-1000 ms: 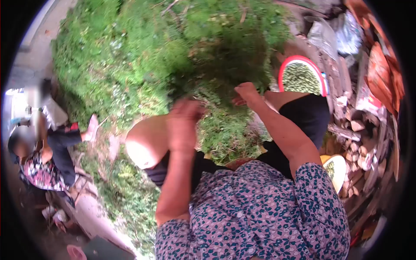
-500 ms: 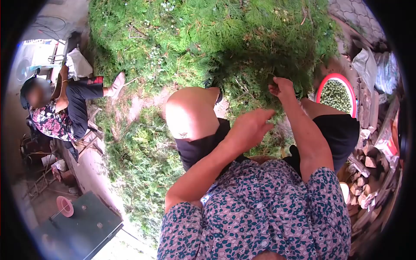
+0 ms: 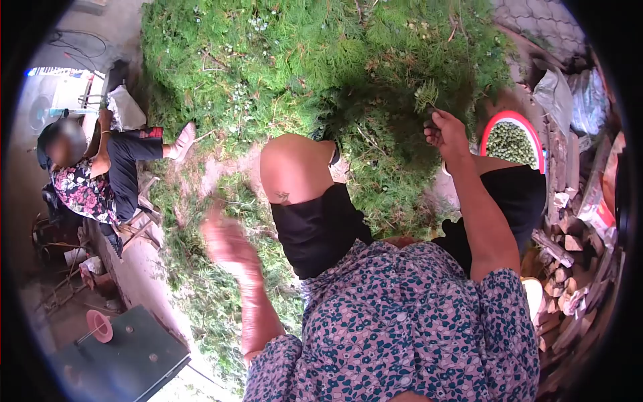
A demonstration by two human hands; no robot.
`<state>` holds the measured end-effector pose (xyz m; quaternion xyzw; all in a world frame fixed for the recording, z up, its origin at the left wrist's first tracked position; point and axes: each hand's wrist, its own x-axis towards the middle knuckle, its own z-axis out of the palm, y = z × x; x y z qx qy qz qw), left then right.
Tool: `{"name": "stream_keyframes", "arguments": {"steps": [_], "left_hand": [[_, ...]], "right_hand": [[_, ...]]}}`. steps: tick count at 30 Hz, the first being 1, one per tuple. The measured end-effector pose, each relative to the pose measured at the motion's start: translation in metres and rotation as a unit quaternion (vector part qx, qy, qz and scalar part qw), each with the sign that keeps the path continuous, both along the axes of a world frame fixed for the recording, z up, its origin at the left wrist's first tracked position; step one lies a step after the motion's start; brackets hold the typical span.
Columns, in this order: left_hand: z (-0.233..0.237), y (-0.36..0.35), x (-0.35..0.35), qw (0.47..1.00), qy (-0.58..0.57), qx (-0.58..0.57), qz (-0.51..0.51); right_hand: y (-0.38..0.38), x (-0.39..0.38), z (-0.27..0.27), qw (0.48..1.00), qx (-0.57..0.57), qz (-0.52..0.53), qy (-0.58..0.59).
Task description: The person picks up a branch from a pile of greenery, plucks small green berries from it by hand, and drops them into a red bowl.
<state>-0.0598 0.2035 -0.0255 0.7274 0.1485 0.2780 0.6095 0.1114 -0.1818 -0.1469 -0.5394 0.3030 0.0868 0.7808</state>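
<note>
My right hand point(image 3: 447, 136) is closed on a small green evergreen sprig point(image 3: 426, 98), whose leafy tip sticks up past the fingers. Behind it lies a large heap of cut evergreen branches point(image 3: 288, 60) with pale round cones among the foliage. Out to the left, my left hand point(image 3: 231, 242) is smeared by motion over loose greenery scattered on the ground point(image 3: 214, 288); its fingers cannot be made out. A red-rimmed basin point(image 3: 486, 130) of small green cones point(image 3: 514, 144) stands just right of my right hand, beside my knee.
Another person point(image 3: 84, 167) sits on a low wooden stool point(image 3: 142, 221) at the left. A dark table point(image 3: 137, 348) with a pink round object point(image 3: 100, 325) is at the lower left. Split firewood point(image 3: 559, 268) and plastic bags point(image 3: 556, 97) lie along the right side.
My left hand has swung from near my right hand far to the left. My right hand has shifted slightly right, and the sprig now shows in it.
</note>
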Motion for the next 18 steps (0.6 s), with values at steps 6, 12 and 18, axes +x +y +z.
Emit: {"name": "stream_keyframes", "arguments": {"steps": [6,12,18], "left_hand": [[-0.033,0.015,0.014,0.906,0.18,0.356,-0.141],[-0.013,0.011,0.021,0.878,0.072,0.472,0.03],[-0.008,-0.028,0.04,0.755,0.035,0.541,-0.369]], "right_hand": [[-0.003,-0.016,0.011,0.999,0.005,0.039,-0.027],[-0.01,-0.025,0.0,0.999,0.003,-0.042,-0.004],[-0.007,-0.031,0.006,0.999,0.018,-0.031,0.002]]}}
